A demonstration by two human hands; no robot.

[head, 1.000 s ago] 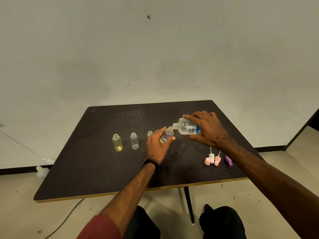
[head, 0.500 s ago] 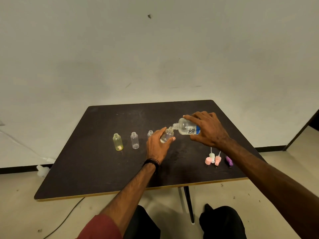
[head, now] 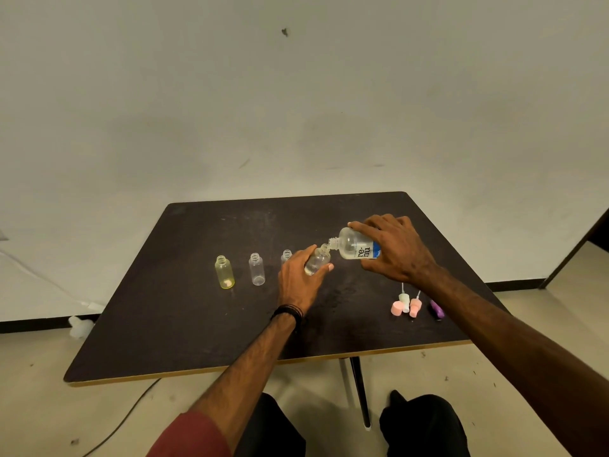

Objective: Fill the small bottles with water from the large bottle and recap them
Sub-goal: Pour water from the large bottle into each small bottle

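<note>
Right hand (head: 397,249) fingers clamped on the tipped large bottle (head: 357,248), mouth meeting the tilted small bottle (head: 317,260) gripped by left hand (head: 298,282) fingers, mid-desk (head: 184,324).

A single wide-angle view is given from the person's head, aimed forward and down. The worktop (head: 197,324) is seen from its near edge at arm's reach, with the wall (head: 296,110) beyond the hands and the floor (head: 49,407) below them.
</note>
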